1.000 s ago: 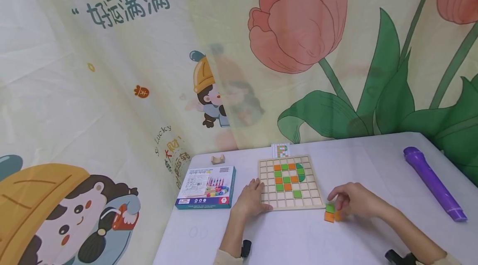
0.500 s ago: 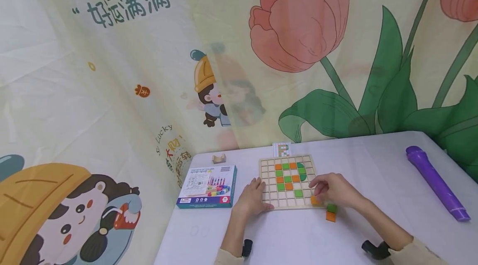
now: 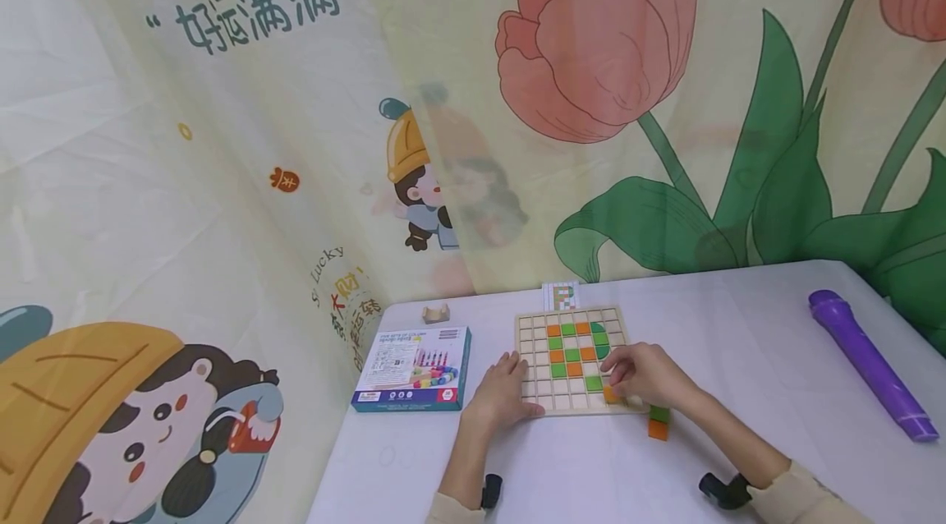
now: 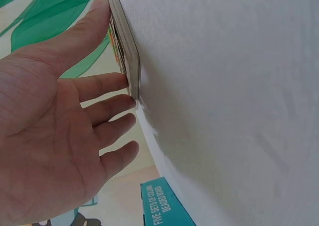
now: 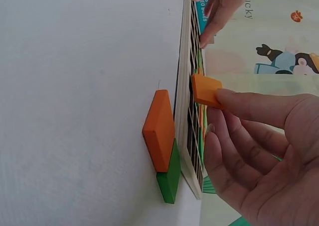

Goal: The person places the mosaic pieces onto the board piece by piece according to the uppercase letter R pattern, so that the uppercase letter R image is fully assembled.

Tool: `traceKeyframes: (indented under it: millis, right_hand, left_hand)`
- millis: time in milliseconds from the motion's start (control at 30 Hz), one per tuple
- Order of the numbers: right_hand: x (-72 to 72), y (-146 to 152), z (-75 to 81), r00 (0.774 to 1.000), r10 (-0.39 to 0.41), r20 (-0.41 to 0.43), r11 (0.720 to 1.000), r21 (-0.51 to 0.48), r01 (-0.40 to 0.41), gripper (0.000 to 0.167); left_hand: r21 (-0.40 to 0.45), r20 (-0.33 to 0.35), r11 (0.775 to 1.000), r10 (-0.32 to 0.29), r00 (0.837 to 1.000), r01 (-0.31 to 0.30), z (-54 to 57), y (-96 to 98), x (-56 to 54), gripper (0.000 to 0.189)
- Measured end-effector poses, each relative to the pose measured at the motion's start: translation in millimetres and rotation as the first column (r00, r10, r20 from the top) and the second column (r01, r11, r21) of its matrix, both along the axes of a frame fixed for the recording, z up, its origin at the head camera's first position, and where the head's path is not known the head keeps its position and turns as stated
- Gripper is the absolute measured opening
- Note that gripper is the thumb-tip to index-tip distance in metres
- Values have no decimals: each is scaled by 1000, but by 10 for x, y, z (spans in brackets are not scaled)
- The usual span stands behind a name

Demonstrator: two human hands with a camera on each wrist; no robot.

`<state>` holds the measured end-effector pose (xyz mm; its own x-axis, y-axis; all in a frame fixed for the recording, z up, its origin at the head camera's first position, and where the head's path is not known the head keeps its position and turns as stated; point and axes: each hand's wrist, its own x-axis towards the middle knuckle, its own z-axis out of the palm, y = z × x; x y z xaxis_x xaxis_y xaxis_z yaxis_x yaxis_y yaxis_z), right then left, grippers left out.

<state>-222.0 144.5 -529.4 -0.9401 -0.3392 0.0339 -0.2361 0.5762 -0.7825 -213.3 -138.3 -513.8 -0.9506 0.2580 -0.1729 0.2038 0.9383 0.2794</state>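
A wooden grid board (image 3: 539, 402) lies on the table, with orange, green and dark green pieces set in several of its squares. My left hand (image 3: 495, 394) rests at the board's left edge, its fingers spread and touching the rim in the left wrist view. Over the board's lower right part, my right hand (image 3: 652, 376) pinches an orange square tile (image 5: 205, 90) between thumb and fingers. The tile is tilted and close to the grid; whether it touches is unclear. Just off the near right corner lie a loose orange tile (image 3: 658, 430) and a green tile (image 3: 659, 414), touching each other.
A blue-edged box (image 3: 414, 370) lies left of the board, with a small wooden piece (image 3: 436, 313) behind it. A printed pattern card (image 3: 562, 296) stands behind the board. Farther right lies a purple microphone-shaped object (image 3: 872, 364). A printed curtain hangs behind the table.
My right hand has picked up an orange tile from beside the board and carried it left over the lower right squares. My left hand has stayed at the board's edge.
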Motion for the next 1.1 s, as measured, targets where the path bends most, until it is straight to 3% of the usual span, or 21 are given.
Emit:
traceKeyframes:
  millis: [400,867,1100]
  right_hand:
    - [-19,11,-46,997,-49,66,999,17,48,28]
    - [-21,13,-123,998,-44,46,999,27,43,26]
    - [3,49,-81,998,-57,40,997,47,55,29]
  left_hand:
    - [-6,-12,1000,6,1000,-6,-29,-1,6,89]
    - [-11,-28,1000,-1,1000,1,-29,1,12,88]
    - [-19,-33,1000,-7,999,6,-12,0,23,88]
